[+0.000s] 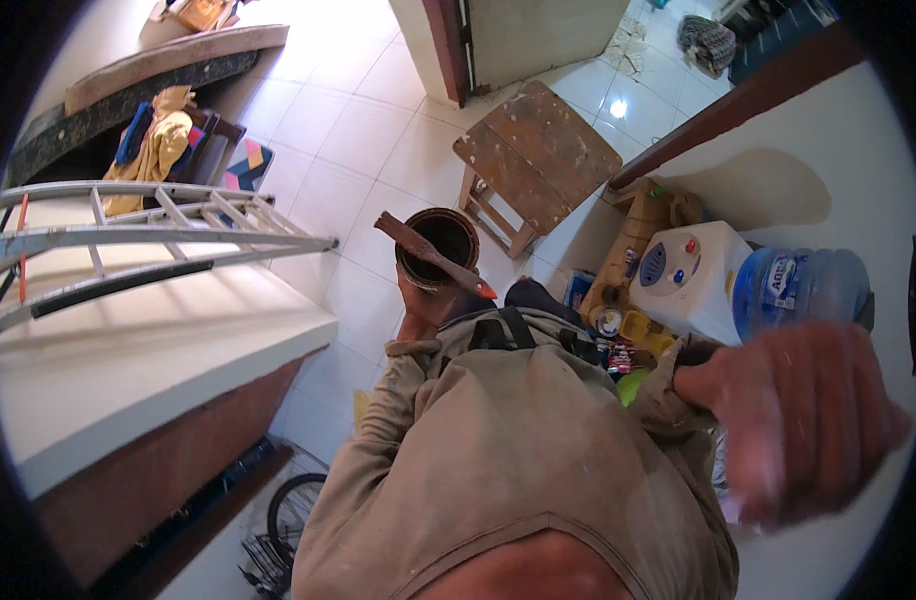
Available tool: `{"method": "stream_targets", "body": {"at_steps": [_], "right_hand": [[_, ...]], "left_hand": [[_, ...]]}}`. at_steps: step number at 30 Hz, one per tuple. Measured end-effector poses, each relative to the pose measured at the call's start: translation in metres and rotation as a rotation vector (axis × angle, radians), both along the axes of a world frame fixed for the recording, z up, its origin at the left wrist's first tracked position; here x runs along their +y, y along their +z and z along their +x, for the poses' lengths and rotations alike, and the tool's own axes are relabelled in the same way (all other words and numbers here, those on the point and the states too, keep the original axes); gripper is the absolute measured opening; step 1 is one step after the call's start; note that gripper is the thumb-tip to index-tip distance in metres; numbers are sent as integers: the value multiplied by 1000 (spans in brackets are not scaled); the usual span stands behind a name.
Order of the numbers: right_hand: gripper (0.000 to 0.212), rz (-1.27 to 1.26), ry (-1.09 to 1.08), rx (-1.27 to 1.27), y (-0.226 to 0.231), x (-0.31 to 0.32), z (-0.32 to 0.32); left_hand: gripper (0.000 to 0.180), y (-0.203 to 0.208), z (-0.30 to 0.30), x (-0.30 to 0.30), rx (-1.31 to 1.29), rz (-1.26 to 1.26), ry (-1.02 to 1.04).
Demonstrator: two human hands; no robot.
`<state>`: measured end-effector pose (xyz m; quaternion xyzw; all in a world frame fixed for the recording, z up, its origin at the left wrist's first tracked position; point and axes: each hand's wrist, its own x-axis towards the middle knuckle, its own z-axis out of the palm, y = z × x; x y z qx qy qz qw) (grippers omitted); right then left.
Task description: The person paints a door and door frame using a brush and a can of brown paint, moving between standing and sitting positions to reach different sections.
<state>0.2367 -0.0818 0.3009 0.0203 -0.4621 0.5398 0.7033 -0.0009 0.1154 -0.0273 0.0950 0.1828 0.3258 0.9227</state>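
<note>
You were up high, looking down over your own chest at a white tiled floor [358, 130]. Your left hand [423, 305] was clasped around the lower side of a dark round bucket [438, 248], holding it out in front of you at about chest height. A flat stick [428, 254] with a reddish tip lay across the bucket's rim, touching it, one end pointing up-left and the tip pointing down-right towards your chest. The inside of the bucket looked dark; whether it held anything could not be told.

Your right hand [798, 420] was raised close to the white wall [828, 150] on your right, blurred, fingers curled into a loose fist. Whether it held something small could not be told.

Judging from that, the work looked to be in its middle: the bucket was in hand and carried up, the stick was resting unused across it, and nothing showed in your right hand to work the wall with. No finished patch on the wall could be made out.

An aluminium ladder [158, 225] lay over the ledge at your left. Far below stood a worn wooden stool [538, 150] and a water dispenser [693, 275] with its blue bottle [798, 285].
</note>
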Motion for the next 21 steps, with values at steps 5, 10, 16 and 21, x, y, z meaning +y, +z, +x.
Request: {"method": "stream_targets", "body": {"at_steps": [5, 10, 16, 21], "right_hand": [[53, 391, 159, 234, 44, 32, -24], [53, 431, 728, 189, 53, 59, -16], [48, 228, 751, 208, 32, 23, 25], [55, 86, 1010, 143, 49, 56, -9]], "left_hand": [[74, -14, 4, -32, -24, -14, 132], [77, -40, -4, -62, -54, -122, 315], [68, -14, -13, -86, -93, -202, 459], [64, -21, -24, -101, -97, -279, 572]]}}
